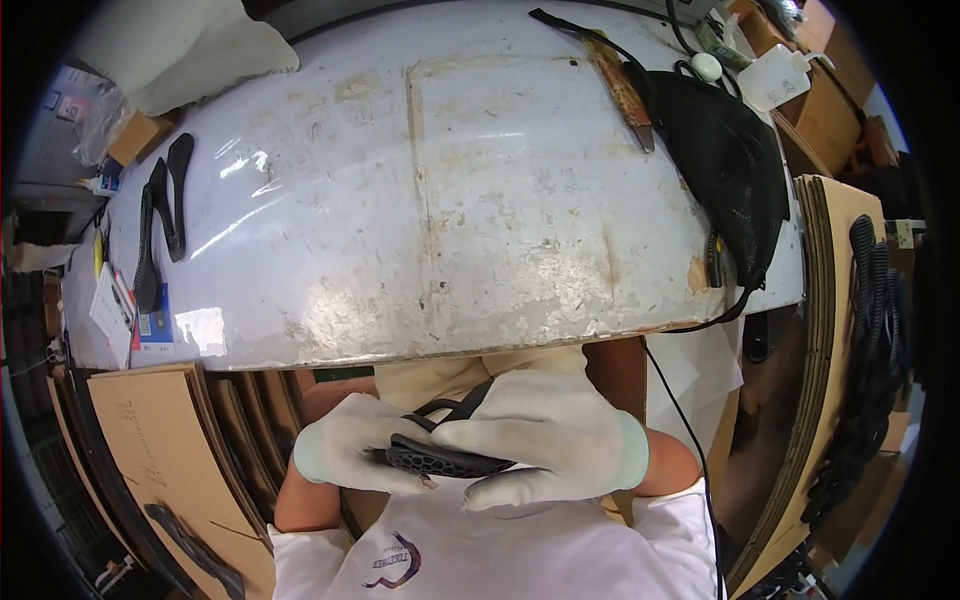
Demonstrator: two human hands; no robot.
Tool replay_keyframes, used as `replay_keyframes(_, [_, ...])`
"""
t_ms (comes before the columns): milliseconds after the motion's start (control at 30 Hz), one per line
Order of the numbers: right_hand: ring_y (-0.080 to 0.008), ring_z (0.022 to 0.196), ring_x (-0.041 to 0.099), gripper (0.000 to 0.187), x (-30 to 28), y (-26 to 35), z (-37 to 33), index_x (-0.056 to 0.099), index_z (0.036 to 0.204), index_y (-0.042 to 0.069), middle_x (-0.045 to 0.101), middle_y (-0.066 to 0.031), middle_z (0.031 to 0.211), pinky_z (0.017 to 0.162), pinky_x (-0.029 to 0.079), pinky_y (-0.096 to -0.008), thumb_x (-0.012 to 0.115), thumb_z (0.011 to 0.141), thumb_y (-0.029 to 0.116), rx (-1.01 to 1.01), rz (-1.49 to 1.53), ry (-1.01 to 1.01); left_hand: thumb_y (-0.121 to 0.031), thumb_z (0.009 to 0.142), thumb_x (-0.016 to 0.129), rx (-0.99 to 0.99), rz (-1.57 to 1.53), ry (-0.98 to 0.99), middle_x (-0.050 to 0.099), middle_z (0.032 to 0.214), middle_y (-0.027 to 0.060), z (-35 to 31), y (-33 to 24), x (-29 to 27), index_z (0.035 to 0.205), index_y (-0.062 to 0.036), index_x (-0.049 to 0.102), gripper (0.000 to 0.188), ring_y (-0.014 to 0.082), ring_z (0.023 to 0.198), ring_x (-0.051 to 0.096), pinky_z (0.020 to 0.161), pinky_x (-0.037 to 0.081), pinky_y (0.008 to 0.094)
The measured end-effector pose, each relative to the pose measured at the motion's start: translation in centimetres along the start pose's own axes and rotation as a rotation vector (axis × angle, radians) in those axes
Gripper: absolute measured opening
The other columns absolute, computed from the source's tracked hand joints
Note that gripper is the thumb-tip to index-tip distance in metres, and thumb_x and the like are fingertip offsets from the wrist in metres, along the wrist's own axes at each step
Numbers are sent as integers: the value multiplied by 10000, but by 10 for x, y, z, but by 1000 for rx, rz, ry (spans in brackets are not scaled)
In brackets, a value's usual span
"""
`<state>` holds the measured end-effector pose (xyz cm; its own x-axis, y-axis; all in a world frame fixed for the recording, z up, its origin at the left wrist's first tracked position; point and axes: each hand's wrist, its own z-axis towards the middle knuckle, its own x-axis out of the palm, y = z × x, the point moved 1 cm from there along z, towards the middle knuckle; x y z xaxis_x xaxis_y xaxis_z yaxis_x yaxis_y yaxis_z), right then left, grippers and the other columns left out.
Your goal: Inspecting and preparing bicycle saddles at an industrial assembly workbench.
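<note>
Both my hands wear white knitted gloves with pale green cuffs and meet in front of my chest, just below the table's near edge. Between them is a black moulded shoe sole [440,459], bent or tilted, with a honeycomb pattern on its lower part and a curved rim above. My left hand [352,447] is closed round its left end. My right hand [550,435] grips it from the other side, thumb and fingers laid along it. The gloves hide much of the sole.
A worn white table [500,220] spans the view. Black soles [178,195] lie on its left; a black cloth bag [725,160] and a rusty blade-like tool [625,95] on its right. Cardboard sheets [150,440] stand at lower left. More black soles [872,330] hang at right.
</note>
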<state>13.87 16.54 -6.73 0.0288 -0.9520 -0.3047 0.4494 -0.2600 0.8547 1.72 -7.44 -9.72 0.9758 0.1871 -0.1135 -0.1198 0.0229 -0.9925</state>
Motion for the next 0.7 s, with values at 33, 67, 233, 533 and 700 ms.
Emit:
replay_keyframes(33, [-261, 764, 682, 545, -1, 2, 1, 739, 1192, -30, 731, -115, 987, 683, 558, -366, 868, 847, 371, 1, 0, -1, -209, 805, 946, -1, -1, -8, 731, 762, 106, 1, -2, 0, 1070, 17, 784, 384, 227, 593, 690, 523, 483, 322])
replay_keyframes(67, [-261, 757, 680, 518, -3, 5, 3, 748, 1170, -17, 730, -109, 979, 676, 554, -369, 869, 847, 369, 26, -22, 13, -209, 805, 946, -2, -2, -7, 731, 762, 106, 1, -4, 0, 1070, 17, 784, 384, 227, 593, 690, 523, 483, 322])
replay_keyframes(233, [-258, 746, 673, 444, -4, 7, 2, 777, 1079, 26, 730, -91, 938, 647, 532, -359, 877, 827, 378, 62, -13, 31, -217, 825, 932, -18, 85, 11, 733, 791, 122, 7, -16, 2, 1085, 18, 783, 381, 236, 604, 696, 523, 493, 320])
replay_keyframes(533, [-298, 822, 695, 243, -11, -5, 7, 782, 998, 19, 737, -117, 913, 830, 542, -434, 777, 788, 143, 65, -29, -50, -263, 866, 854, -123, 493, -184, 739, 945, 150, 20, -49, 13, 1199, -48, 729, 415, 310, 657, 710, 564, 558, 359])
replay_keyframes(700, [-394, 1031, 646, 614, -5, -4, 6, 636, 1166, 9, 618, -210, 1163, 904, 542, -505, 886, 672, 275, 101, -355, -133, -315, 973, 730, -278, 442, -236, 712, 1036, 214, 39, -57, 26, 1352, -75, 628, 459, 377, 769, 727, 634, 584, 438])
